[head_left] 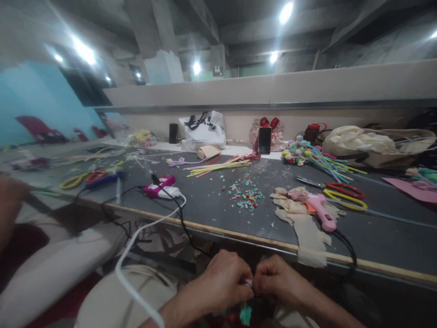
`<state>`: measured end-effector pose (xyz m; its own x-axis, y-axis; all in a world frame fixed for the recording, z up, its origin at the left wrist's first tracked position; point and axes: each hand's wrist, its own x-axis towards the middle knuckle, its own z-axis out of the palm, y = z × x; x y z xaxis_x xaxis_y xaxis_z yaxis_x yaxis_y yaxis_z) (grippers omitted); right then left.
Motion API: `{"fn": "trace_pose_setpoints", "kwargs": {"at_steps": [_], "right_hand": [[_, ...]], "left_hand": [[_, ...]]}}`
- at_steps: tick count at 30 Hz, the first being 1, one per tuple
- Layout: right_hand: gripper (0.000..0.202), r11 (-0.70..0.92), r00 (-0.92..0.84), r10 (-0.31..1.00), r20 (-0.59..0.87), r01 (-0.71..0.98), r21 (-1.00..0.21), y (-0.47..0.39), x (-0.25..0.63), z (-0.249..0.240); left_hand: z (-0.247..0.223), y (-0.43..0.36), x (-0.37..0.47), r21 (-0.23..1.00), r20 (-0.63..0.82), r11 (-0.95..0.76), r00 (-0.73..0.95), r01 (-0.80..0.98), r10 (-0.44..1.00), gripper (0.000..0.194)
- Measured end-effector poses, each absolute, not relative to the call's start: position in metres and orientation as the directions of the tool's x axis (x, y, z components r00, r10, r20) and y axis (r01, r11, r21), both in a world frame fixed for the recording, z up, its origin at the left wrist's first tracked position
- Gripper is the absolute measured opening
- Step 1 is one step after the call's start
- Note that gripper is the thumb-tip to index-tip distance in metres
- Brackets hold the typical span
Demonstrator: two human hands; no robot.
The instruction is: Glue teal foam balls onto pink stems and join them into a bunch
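Below the table's front edge, my left hand and my right hand nearly meet, fingers pinched together. A small pale lilac piece shows at the fingertips of my left hand; its kind is too small to tell. What my right fingers pinch is hidden. Under my left hand hangs a teal-green fluffy piece, partly out of sight. Nearest on the table are small coloured clippings and a pink hot glue gun lying on torn beige paper.
Scissors with red and yellow handles lie right of the glue gun. Pipe cleaners, pipe-cleaner flowers and an upright phone stand farther back. A white cable hangs over the table edge. Another person's arm shows at left.
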<state>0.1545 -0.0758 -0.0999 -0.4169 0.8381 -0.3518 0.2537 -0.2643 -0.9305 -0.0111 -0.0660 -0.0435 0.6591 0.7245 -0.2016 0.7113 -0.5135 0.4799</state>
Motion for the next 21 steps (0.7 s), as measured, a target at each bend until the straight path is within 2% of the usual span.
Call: {"fn": "trace_pose_setpoints", "kwargs": {"at_steps": [6, 11, 16, 21], "right_hand": [[0.015, -0.303, -0.419, 0.823, -0.384, 0.248, -0.92, -0.08, 0.155, -0.089], [0.026, -0.375, -0.581, 0.709, -0.399, 0.169, -0.912, -0.082, 0.16, -0.084], [0.024, -0.401, -0.618, 0.707, -0.344, 0.051, -0.915, -0.084, 0.172, -0.077], [0.021, -0.404, -0.591, 0.712, -0.379, 0.096, -0.91, -0.086, 0.18, -0.073]], "left_hand": [[-0.048, -0.064, -0.017, 0.467, -0.097, -0.509, 0.614, 0.723, 0.783, 0.015], [-0.04, -0.062, -0.018, 0.553, -0.126, -0.508, 0.669, 0.66, 0.733, 0.015], [-0.031, -0.062, -0.02, 0.687, -0.232, -0.352, 0.652, 0.635, 0.722, 0.015], [-0.037, -0.061, -0.02, 0.795, -0.334, -0.156, 0.637, 0.586, 0.695, 0.017]]}}
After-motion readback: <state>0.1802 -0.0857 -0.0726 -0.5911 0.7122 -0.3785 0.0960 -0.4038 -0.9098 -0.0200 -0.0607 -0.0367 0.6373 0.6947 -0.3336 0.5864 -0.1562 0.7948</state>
